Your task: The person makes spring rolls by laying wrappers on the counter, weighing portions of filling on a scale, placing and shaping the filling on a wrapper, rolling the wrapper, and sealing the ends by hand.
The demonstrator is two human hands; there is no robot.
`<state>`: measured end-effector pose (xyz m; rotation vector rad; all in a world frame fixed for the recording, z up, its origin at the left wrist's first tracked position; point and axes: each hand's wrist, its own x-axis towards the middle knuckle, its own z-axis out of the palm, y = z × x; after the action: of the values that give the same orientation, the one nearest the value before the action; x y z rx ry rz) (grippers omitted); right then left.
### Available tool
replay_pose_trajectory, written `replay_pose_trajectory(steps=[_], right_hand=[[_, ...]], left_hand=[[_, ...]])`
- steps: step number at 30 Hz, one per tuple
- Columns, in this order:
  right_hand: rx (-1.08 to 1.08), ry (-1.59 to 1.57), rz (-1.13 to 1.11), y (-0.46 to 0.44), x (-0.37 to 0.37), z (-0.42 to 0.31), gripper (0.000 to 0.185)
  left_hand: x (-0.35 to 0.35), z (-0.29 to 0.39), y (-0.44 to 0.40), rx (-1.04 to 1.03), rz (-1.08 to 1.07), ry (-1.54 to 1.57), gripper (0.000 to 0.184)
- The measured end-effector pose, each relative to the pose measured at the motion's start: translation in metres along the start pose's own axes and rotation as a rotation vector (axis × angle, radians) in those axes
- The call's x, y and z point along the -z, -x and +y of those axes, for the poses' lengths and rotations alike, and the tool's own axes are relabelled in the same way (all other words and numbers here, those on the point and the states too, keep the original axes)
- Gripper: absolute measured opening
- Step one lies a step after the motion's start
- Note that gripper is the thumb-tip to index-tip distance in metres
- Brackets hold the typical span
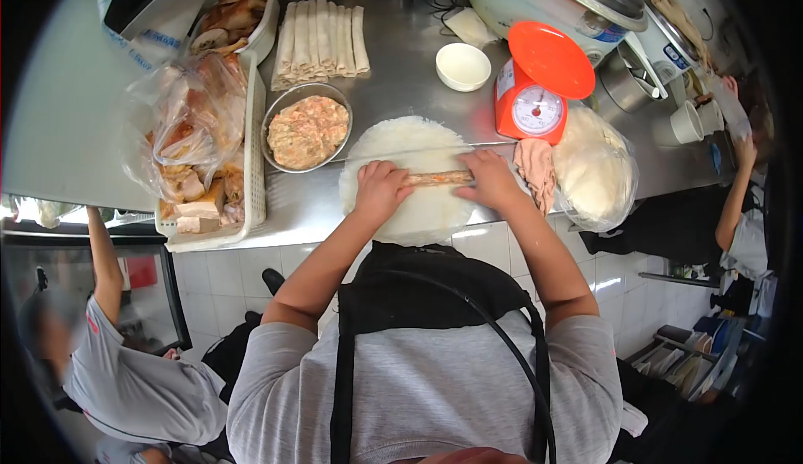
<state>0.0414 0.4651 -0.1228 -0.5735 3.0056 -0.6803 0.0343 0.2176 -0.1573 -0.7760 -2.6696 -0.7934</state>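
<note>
A stack of thin, round, pale wrappers lies at the table's front edge, partly overhanging it. Across it runs a slim strip of orange-flecked filling, which looks at least partly wrapped. My left hand grips the strip's left end with curled fingers. At the right end, my right hand closes on it the same way. Left of the wrappers stands a metal bowl of orange-flecked filling mash. Behind that bowl, finished long pale rolls lie side by side in a pile.
A red kitchen scale, a pink cloth and a bag of white dough-like stuff sit at right. A white bowl stands behind. Cooked meat fills a white basket at left. Co-workers stand on both sides.
</note>
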Motion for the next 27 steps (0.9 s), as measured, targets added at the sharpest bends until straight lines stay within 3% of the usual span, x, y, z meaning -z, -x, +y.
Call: replay_pose_trajectory(steps=[2, 10, 13, 15, 22, 25, 27], right_hand=[[0.046, 0.061, 0.050, -0.010, -0.008, -0.023, 0.051], [0.117, 0.000, -0.059, -0.039, -0.053, -0.060, 0.028], [0.182, -0.098, 0.090, -0.032, -0.038, -0.061, 0.022], [0.123, -0.189, 0.027, -0.035, -0.035, -0.056, 0.022], [0.037, -0.185, -0.133, -0.044, -0.042, -0.059, 0.027], [0.134, -0.051, 0.108, -0.044, -0.047, -0.074, 0.025], [0.165, 0.000, 0.052, -0.049, -0.055, -0.082, 0.027]], left_hand=[[0.001, -0.002, 0.003, 0.014, 0.014, 0.033, 0.031], [0.001, -0.020, 0.007, -0.052, -0.015, 0.141, 0.033], [0.015, -0.016, 0.005, -0.045, 0.004, 0.173, 0.028], [0.019, -0.011, 0.008, -0.020, 0.087, 0.193, 0.025], [0.021, -0.027, 0.010, -0.048, -0.055, 0.155, 0.036], [0.024, -0.025, 0.011, -0.009, -0.004, 0.130, 0.035], [0.023, -0.029, 0.012, 0.022, -0.012, 0.101, 0.033]])
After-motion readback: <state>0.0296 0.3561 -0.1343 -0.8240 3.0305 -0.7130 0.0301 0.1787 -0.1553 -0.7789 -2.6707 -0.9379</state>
